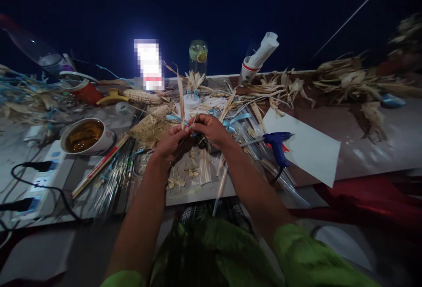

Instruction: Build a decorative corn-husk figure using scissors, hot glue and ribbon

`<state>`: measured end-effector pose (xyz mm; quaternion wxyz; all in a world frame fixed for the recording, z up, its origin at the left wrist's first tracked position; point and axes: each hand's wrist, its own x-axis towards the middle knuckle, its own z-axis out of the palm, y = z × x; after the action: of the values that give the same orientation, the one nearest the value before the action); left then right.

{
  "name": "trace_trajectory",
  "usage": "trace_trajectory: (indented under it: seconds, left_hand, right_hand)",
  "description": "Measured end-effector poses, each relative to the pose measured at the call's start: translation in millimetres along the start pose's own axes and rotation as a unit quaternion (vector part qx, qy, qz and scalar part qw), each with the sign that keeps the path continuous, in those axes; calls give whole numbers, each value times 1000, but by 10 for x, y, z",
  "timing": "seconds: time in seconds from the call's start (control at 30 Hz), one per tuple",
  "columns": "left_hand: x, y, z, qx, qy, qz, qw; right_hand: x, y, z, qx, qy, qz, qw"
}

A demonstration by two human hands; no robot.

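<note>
Between my two hands a pale, dry corn husk strip [181, 98] stands upright. My left hand [171, 143] is closed, thumb and fingers pinching the strip's lower end. My right hand [212, 131] is closed too, its fingertips meeting the left ones at the strip's foot. A bit of blue shows at the pinch, but its join to the husk is too small to make out. Just beyond the hands, a bundle of husks tied with blue [193, 85] stands in a white holder. Light blue ribbon [240, 119] lies beside my right hand.
To the right, a blue glue gun [278, 144] lies partly over a white sheet [303, 146], near clear sticks. At left are a bowl of amber liquid [86, 135], a power strip [46, 186], thin wires [114, 177] and corn cobs [143, 97]. A jar [198, 56] stands behind.
</note>
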<state>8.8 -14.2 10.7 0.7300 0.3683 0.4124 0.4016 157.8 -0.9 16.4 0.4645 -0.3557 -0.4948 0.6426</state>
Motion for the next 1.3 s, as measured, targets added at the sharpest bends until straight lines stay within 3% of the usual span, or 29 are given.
trace_trajectory:
  seconds: [0.17, 0.5, 0.7, 0.87, 1.0, 1.13, 1.3]
  left_hand:
    - [-14, 10, 6, 20, -12, -11, 1000]
    - [-23, 12, 5, 1, -38, -25, 999]
    - [-39, 35, 60, 4, -16, -22, 1000]
    - [51, -41, 38, 32, 33, 47, 998]
    - [122, -106, 10, 57, 62, 95, 992]
    - [125, -112, 13, 108, 91, 140, 980]
    - [106, -93, 31, 117, 110, 140, 977]
  right_hand:
    - [27, 18, -21, 2, 60, -10, 998]
    - [-5, -76, -57, 48, 85, 5, 995]
    - [-14, -98, -86, 86, 96, 16, 992]
    - [-5, 4, -10, -44, 27, 23, 998]
    - [23, 81, 13, -168, 74, 5, 983]
    - [38, 103, -2, -213, 107, 7, 971]
    - [23, 83, 2, -267, 131, -6, 955]
